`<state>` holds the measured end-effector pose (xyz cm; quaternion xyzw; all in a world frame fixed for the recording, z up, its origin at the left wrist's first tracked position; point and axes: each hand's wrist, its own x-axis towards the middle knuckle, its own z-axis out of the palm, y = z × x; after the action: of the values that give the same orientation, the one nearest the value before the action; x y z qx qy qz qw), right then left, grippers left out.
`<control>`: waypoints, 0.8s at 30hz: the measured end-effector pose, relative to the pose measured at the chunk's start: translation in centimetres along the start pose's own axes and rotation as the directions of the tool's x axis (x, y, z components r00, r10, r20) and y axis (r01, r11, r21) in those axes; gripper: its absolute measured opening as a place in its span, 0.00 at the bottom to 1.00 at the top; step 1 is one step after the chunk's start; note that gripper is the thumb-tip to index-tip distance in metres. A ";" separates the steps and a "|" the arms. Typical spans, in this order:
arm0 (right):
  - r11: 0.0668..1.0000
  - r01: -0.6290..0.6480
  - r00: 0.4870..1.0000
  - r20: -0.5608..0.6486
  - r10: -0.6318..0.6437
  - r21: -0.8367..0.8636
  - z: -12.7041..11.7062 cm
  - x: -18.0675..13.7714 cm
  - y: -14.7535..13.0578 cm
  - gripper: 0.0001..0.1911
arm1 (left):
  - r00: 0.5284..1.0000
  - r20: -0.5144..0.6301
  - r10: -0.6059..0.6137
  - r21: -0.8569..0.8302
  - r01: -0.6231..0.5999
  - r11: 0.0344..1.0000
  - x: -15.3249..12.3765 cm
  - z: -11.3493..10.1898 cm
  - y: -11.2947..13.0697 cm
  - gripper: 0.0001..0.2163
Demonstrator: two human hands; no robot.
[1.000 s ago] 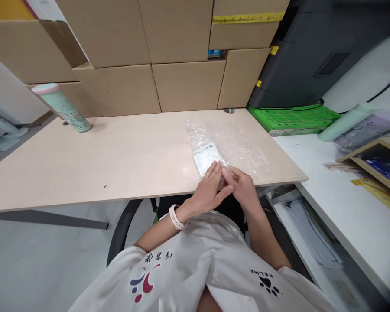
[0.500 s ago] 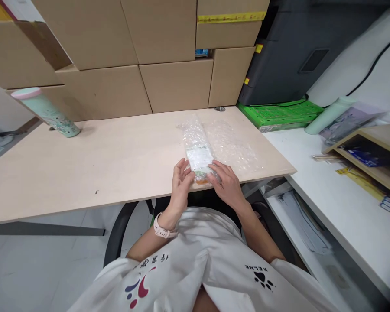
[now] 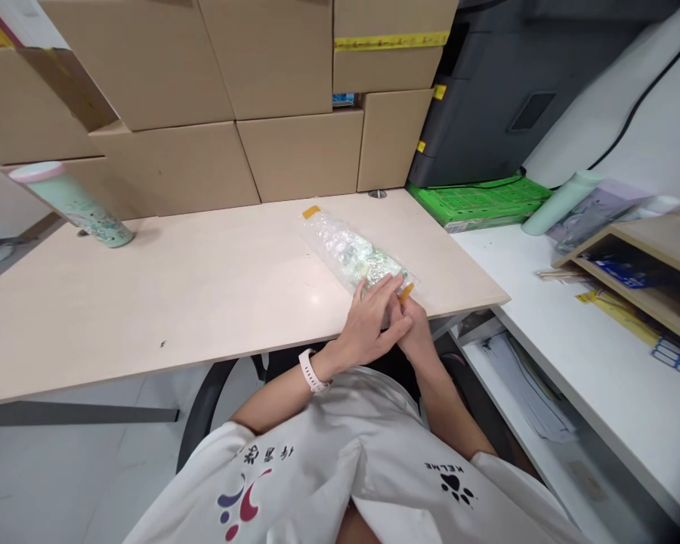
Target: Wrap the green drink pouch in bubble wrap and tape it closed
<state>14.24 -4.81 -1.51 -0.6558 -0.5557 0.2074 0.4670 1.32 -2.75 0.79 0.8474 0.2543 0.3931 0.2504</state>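
A bubble-wrapped packet (image 3: 348,253) lies aslant near the front right of the desk, green and white contents showing through the clear plastic. Orange tape (image 3: 311,212) shows at its far end, and another orange piece (image 3: 406,292) at the near corner. My left hand (image 3: 371,321) rests over the near end with its fingers stretched out and pressed on the plastic. Curled around that same end is my right hand (image 3: 415,330), partly hidden beneath the left. What the wrap contains cannot be made out.
Cardboard boxes (image 3: 303,159) stand stacked along the back of the desk (image 3: 215,279). A mint tumbler (image 3: 85,211) is at the left. On the right are a green crate (image 3: 479,200), a dark grey machine (image 3: 487,106) and a white side table (image 3: 521,279) with a wooden shelf (image 3: 657,257).
The bubble wrap that lay spread to the right is now folded around the packet. The packet has turned aslant. My left hand has moved right onto its near end, beside my right hand.
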 end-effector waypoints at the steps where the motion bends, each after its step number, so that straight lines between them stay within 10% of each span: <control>1: 0.996 0.045 0.998 -0.038 -0.048 -0.079 -0.5 0.0 0.4 0.21 | 0.999 0.040 0.014 0.032 -0.015 0.999 0.4 0.4 -0.5 0.28; 9: 0.978 0.000 0.992 -0.125 -0.026 -0.210 -5.5 -0.5 2.8 0.22 | 0.953 0.303 -0.002 0.263 -0.082 0.961 1.5 2.5 -2.1 0.27; 16: 0.985 -0.009 0.993 -0.118 -0.012 -0.174 -5.0 -1.0 2.0 0.20 | 0.848 0.524 0.079 0.129 -0.171 0.977 -1.1 -3.8 -2.0 0.26; 24: 0.967 -0.059 0.996 -0.057 0.075 0.249 0.3 -3.9 1.6 0.17 | 0.957 0.277 0.082 0.290 -0.165 0.943 -4.9 -3.6 -4.1 0.21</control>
<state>13.69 -8.22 -3.97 -0.6176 -0.4873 0.2690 0.5556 -5.22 -1.98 -2.34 0.9348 0.2237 0.2485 0.1199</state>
